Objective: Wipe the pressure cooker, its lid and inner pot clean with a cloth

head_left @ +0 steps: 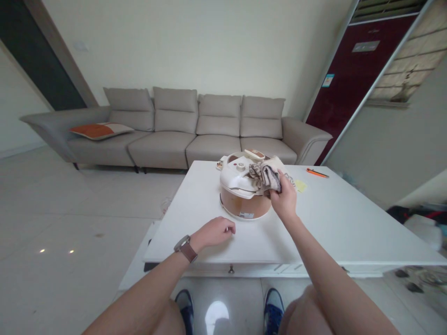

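Observation:
A white and brown electric pressure cooker (244, 200) stands on the white table (335, 223). My right hand (284, 197) grips a crumpled grey and white cloth (266, 176) and presses it against the right side of the cooker's white lid (235, 179). My left hand (213, 231) rests on the tabletop in front of the cooker, fingers curled in a loose fist with nothing in it. A watch with a brown strap (185, 248) sits on my left wrist.
An orange-handled tool (317, 173) and a yellow note (300, 186) lie on the table behind my right hand. A grey sofa (181, 135) with an orange cushion (99, 130) stands beyond. A dark red cabinet (352, 79) is at the right; clutter lies on the floor there.

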The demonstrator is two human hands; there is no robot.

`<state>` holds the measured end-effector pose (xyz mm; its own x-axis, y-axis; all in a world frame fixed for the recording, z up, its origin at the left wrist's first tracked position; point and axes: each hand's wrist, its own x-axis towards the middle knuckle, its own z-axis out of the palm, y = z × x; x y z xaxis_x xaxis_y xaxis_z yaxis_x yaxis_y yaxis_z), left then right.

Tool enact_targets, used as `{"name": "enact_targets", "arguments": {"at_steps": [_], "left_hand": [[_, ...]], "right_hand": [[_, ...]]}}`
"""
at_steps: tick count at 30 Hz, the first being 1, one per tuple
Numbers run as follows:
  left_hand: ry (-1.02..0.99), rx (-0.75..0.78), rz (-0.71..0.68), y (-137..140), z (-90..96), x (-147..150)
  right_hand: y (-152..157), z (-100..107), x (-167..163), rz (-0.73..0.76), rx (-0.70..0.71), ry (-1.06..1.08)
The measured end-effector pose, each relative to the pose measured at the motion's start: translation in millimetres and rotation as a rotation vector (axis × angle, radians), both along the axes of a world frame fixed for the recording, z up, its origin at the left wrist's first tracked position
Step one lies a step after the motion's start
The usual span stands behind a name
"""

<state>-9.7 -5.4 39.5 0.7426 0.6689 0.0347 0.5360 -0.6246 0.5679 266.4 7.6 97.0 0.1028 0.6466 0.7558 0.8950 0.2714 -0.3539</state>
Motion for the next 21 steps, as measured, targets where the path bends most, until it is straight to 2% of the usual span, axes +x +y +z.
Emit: {"name": "enact_targets", "arguments": {"at_steps": [2, 7, 12, 14, 18, 21], "left_hand": [[-0.001, -0.002, -0.004, 0.3, -1.1, 1.4], [0.013, -0.017, -0.017, 0.7, -3.2, 9.2], [0.033, -0.012, -0.031, 1.1, -5.1, 17.1], [0.034, -0.007, -0.039, 1.3, -6.5, 19.9], [0.04, -0.018, -0.067, 0.8, -11.4, 25.0], [0.052, 0.002, -0.031, -0.7, -16.5, 28.1]], "right_hand": [[-2.8, -5.3, -3.9, 0.034, 0.018, 0.007], [-12.2, -7.8, -5.1, 0.227, 0.0, -0.169], [-11.9, -8.5, 9.3, 0.083, 0.014, -0.053], [-15.3, -10.2, 6.9, 0.09, 0.016, -0.066], [-29.2, -13.4, -19.8, 0.302, -0.032, -0.234], [-34.5, -14.3, -44.4, 0.481, -0.079, -0.411]]}}
